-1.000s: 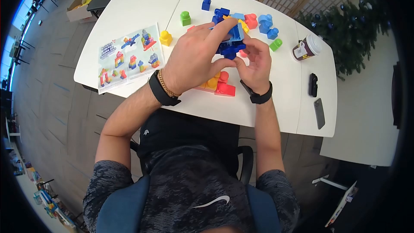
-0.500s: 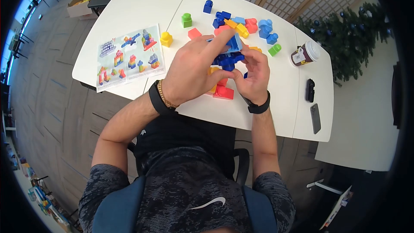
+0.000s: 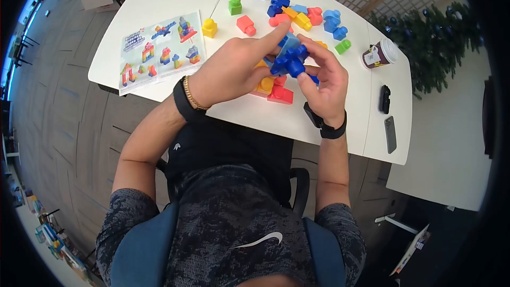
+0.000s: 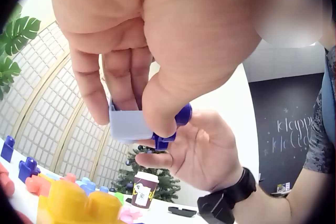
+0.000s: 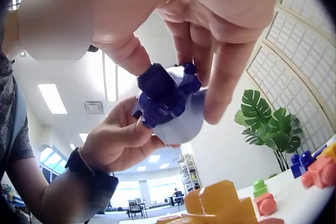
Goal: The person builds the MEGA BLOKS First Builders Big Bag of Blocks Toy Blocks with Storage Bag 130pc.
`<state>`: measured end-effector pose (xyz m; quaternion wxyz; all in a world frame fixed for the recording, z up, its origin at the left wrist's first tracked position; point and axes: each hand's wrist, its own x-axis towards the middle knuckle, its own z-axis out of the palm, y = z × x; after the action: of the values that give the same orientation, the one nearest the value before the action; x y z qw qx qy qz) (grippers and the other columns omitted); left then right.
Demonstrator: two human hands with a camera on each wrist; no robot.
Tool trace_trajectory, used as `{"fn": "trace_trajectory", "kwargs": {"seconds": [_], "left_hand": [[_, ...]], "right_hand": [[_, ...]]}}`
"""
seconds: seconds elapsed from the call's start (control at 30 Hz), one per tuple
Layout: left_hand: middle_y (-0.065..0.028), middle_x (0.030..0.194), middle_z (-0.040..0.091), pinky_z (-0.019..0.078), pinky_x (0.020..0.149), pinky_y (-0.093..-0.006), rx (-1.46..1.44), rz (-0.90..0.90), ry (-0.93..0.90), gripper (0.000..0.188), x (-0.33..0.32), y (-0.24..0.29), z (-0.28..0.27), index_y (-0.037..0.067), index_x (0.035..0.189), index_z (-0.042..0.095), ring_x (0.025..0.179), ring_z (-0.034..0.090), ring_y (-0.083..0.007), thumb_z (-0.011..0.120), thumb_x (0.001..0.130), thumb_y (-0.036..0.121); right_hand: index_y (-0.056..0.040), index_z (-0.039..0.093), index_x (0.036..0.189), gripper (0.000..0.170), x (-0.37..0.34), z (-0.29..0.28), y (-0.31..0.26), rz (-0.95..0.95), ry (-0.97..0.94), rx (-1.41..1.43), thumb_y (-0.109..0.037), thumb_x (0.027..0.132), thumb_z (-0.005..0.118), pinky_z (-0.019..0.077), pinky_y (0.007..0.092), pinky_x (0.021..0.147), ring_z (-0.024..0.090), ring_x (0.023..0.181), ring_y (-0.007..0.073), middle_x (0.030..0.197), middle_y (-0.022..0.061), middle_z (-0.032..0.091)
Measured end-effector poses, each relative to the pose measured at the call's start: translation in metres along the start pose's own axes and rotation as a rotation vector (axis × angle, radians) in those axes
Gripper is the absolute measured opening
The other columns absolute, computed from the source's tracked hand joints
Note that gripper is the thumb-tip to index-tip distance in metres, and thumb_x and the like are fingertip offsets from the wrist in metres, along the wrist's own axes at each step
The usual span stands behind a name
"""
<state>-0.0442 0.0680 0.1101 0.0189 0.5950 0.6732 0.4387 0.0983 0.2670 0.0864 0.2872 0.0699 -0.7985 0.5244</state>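
Both hands hold one assembly above the table: a dark blue piece with several knobs (image 3: 290, 62) joined to a light blue block (image 4: 131, 125). The left hand (image 3: 231, 69) grips the light blue block between thumb and fingers. On the other side the right hand (image 3: 326, 82) pinches the dark blue piece (image 5: 165, 92), its thumb on one knob. Below the hands lies a cluster of yellow and red blocks (image 3: 280, 94), partly hidden by the left hand.
Loose blocks in blue, green (image 3: 235, 6), yellow (image 3: 210, 28) and red (image 3: 246, 25) lie across the table's far part. A printed picture sheet (image 3: 159, 53) is at the left. At the right stand a paper cup (image 3: 379, 54), a black case (image 3: 384, 99) and a phone (image 3: 390, 134).
The held assembly has turned, so the dark blue knobs now face the head camera. The left hand has shifted slightly left, the right hand slightly right. The head view has shifted too.
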Motion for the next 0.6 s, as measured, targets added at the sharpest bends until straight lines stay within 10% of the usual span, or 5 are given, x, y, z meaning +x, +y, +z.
{"fn": "trace_trajectory", "kwargs": {"seconds": [0.6], "left_hand": [[-0.0129, 0.099, 0.079, 0.0564, 0.079, -0.0368, 0.131, 0.137, 0.111, 0.078, -0.005, 0.009, -0.007, 0.007, 0.158, 0.049, 0.078, 0.072, -0.0286, 0.08, 0.087, 0.001]], "right_hand": [[0.0063, 0.062, 0.136, 0.055, -0.005, -0.004, -0.002, -0.031, -0.004, 0.185, 0.014, 0.082, 0.064, 0.064, 0.0396, 0.1, 0.064, 0.127, 0.0273, 0.137, 0.0175, 0.057]]}}
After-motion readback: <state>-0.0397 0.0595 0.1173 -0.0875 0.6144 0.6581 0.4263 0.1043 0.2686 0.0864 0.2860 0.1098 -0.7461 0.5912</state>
